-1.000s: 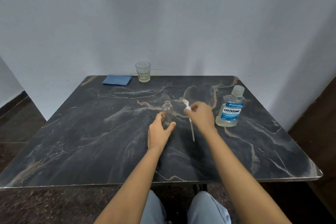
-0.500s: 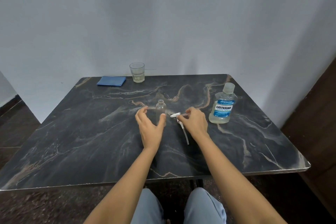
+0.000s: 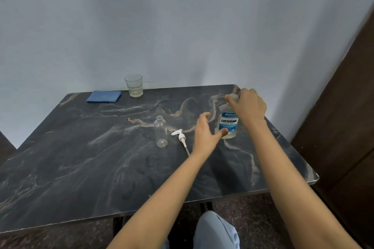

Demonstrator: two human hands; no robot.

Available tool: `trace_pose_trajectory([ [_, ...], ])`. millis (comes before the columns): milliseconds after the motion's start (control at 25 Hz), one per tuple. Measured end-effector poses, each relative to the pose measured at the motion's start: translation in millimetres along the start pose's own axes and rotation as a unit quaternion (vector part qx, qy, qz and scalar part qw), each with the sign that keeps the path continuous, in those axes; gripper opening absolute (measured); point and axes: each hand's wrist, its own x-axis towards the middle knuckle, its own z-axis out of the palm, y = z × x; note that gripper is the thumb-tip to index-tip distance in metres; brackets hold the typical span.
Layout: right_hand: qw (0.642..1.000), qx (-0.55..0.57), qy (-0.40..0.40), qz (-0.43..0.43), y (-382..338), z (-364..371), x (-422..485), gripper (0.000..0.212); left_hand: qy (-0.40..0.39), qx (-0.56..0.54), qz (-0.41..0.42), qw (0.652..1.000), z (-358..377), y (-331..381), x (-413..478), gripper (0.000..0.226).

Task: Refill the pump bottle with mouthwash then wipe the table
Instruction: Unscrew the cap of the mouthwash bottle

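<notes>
A dark marbled desk (image 3: 101, 168) stands against a pale wall, and both bare forearms reach over its near edge toward 2 o'clock. The right hand (image 3: 248, 105) is curled down over the cap of the mouthwash bottle (image 3: 228, 123), gripping it from above. The left hand (image 3: 204, 135) is spread wide in a C shape just at 9 o'clock of that bottle and holds nothing. Its thumb tip lies at the bottle's lower edge, though I cannot tell whether it touches.

The mouthwash bottle stands upright at 2 o'clock on the desk, with a blue label and pale liquid low inside. A folded blue cloth (image 3: 103, 96) lies flat at 11 o'clock by the far edge. A clear glass (image 3: 134, 85) stands just at 3 o'clock of it.

The pump bottle (image 3: 160, 131), clear and open-necked, stands upright near the desk's middle. Its white pump head (image 3: 180, 135) lies on the desk just at 3 o'clock of it, with its tube pointing toward 5 o'clock.
</notes>
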Motion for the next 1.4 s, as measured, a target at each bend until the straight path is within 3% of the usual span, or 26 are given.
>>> trace_pose_trajectory([
  [120, 0.998, -0.006, -0.057, -0.039, -2, -8, 13, 0.038, -0.046, -0.043, -0.086, 0.994, 14, 12, 20, 0.086],
  [200, 0.993, -0.068, -0.079, -0.061, -8, -11, 16, 0.036, -0.064, -0.052, -0.093, 0.992, 22, 17, 30, 0.083],
  [360, 0.951, -0.26, -0.154, -0.064, -27, -10, 17, 0.041, -0.082, 0.024, -0.059, 0.995, 25, 22, 43, 0.04],
  [440, 0.94, -0.295, -0.165, -0.048, -36, -8, 20, 0.054, -0.071, 0.043, -0.029, 0.996, 23, 16, 42, 0.022],
  [560, 0.954, -0.272, -0.12, -0.043, -43, 1, 15, 0.071, -0.029, 0.045, 0.003, 0.999, 19, 2, 42, 0.025],
  [880, 0.981, -0.114, 0.015, -0.153, -16, 24, 14, 0.05, -0.117, -0.021, -0.026, 0.993, 19, -14, 54, 0.036],
  [1040, 0.953, -0.065, -0.014, -0.295, -1, 26, 32, 0.057, -0.198, -0.057, -0.037, 0.978, 11, -18, 65, 0.031],
  [1160, 0.914, -0.012, -0.025, -0.405, 7, 24, 44, 0.048, -0.231, -0.07, -0.046, 0.969, 7, -19, 67, 0.029],
  [1280, 0.884, -0.048, -0.09, -0.456, 2, 16, 53, 0.047, -0.221, -0.066, -0.054, 0.971, 8, -20, 65, 0.032],
  [1400, 0.906, -0.196, -0.087, -0.366, -10, 5, 47, 0.073, -0.136, -0.025, -0.053, 0.989, 18, -19, 62, 0.032],
])
